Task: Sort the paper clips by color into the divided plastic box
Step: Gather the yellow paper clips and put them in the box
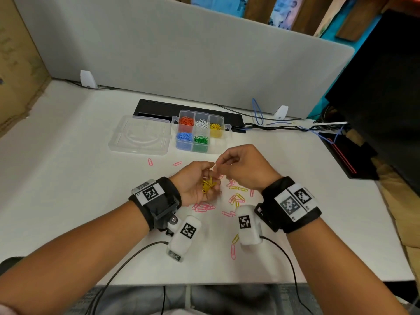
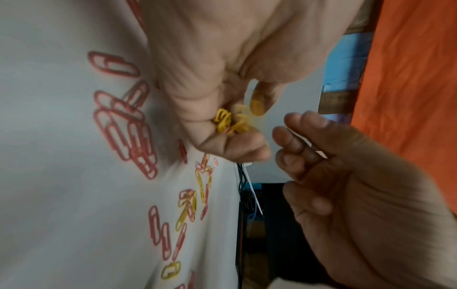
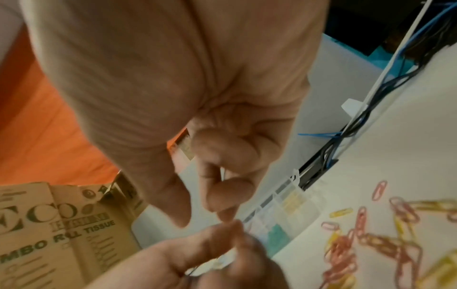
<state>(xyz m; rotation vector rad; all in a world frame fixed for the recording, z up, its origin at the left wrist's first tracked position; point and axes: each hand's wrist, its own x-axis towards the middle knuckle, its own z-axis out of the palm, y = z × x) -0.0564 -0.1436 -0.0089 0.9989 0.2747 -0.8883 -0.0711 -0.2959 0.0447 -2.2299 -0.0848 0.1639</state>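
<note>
My left hand (image 1: 213, 176) lies palm up above the table, its fingers curled round a small bunch of yellow paper clips (image 1: 208, 185) (image 2: 230, 123). My right hand (image 1: 220, 164) hovers just above the left fingertips. Its thumb and fingers (image 3: 222, 211) are loosely bent and slightly apart, with no clip visible between them. The divided plastic box (image 1: 223, 127) stands beyond the hands, with orange, white, yellow, blue and green clips in separate compartments. Its front right compartment looks empty. Loose pink and yellow clips (image 1: 237, 196) lie under and beside the hands, and a pink heap (image 1: 203, 206) sits by the left wrist.
The box's clear lid (image 1: 141, 137) lies open to its left. Single pink clips (image 1: 150, 161) lie further left, and others (image 1: 233, 251) near the table's front edge. Behind are a black cable slot (image 1: 159, 108), cables (image 1: 284, 126) and a grey partition (image 1: 181, 53). A cardboard box (image 1: 16, 64) stands at the left.
</note>
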